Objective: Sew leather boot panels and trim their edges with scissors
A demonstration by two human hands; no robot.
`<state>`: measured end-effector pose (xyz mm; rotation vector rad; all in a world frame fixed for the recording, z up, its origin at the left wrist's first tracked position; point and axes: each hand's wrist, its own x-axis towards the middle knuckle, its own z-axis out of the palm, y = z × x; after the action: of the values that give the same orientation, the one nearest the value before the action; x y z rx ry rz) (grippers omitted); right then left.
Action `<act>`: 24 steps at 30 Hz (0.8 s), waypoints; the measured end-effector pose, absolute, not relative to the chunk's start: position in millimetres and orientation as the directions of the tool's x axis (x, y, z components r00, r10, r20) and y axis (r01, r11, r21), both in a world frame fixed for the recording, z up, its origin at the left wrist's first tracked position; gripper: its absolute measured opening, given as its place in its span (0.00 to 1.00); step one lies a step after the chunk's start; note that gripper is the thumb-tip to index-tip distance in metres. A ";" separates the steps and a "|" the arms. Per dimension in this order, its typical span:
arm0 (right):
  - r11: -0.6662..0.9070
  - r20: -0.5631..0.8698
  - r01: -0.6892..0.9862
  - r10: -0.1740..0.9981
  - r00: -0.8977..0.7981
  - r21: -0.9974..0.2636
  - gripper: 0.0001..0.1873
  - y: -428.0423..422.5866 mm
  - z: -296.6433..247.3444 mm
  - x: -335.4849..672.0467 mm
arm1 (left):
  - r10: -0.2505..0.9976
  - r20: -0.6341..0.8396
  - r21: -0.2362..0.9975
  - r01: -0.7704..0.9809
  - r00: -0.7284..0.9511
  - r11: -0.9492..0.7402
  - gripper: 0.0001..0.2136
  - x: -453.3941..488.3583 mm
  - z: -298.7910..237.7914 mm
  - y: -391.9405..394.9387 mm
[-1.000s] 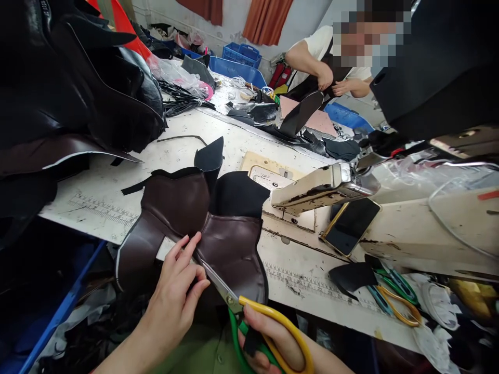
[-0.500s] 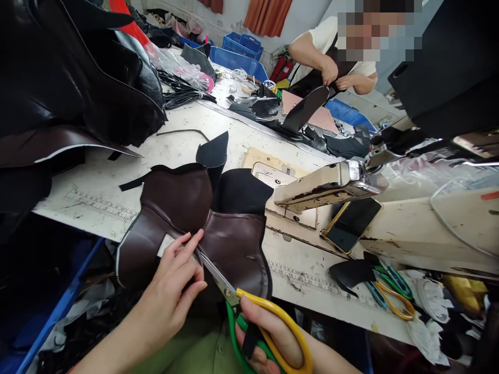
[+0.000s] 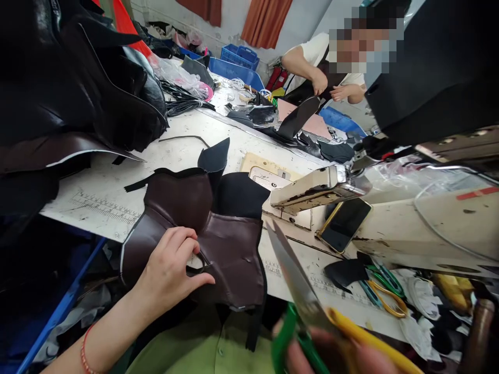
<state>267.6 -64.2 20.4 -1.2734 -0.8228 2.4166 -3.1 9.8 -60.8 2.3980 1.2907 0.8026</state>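
Observation:
A brown leather piece (image 3: 234, 254) with black lining flaps (image 3: 239, 195) lies over the near edge of the machine table. My left hand (image 3: 167, 265) is on its middle, fingers bent against the leather and thumb stretched to the right. Beside the fingertips a thin dark strip (image 3: 200, 267) curls around a small gap; the exact grip is partly hidden. My right hand (image 3: 331, 353), blurred at the lower edge, grips scissors (image 3: 300, 280) with one green and one yellow handle. Their blades point up and left, raised off the leather.
To the right stands a sewing machine arm (image 3: 307, 189), with a phone (image 3: 345, 223) against it. More scissors (image 3: 385, 296) and scraps lie near the right edge. Dark leather pieces (image 3: 89, 88) are heaped at left. Across the table a person (image 3: 307, 62) handles a black piece.
The scissors have come away from the middle of the leather, moving right and up toward the camera. My left fingers, earlier lying flatter, are now bent at the leather.

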 end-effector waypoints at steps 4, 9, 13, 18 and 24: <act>-0.774 -0.614 -0.129 0.581 -0.535 -0.620 0.35 -44.8 -21.1 224.6 | 0.809 0.382 0.472 0.659 0.446 -0.586 0.07 -2.4 -64.7 8.7; -0.828 -0.691 -0.049 0.498 -0.524 -0.559 0.38 -40.3 -50.0 212.0 | 0.812 0.367 0.527 0.618 0.455 -0.584 0.07 -13.0 -68.7 1.8; -0.874 -0.746 0.116 0.327 -0.580 -0.472 0.39 -40.6 -44.8 230.4 | 0.818 0.347 0.543 0.612 0.460 -0.575 0.07 -16.8 -70.4 -3.8; -0.925 -0.737 0.137 0.186 -0.650 -0.353 0.38 -36.9 -40.8 247.1 | 0.825 0.338 0.542 0.623 0.453 -0.564 0.07 -14.0 -70.5 -5.0; -0.942 -0.758 0.135 0.158 -0.633 -0.309 0.39 -38.6 -38.1 242.5 | 0.840 0.323 0.558 0.630 0.435 -0.540 0.07 -9.1 -68.5 -8.3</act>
<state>242.5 -38.6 -38.1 -1.3397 -0.5344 2.7764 -9.1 -8.3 -68.5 2.3380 1.2545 0.8252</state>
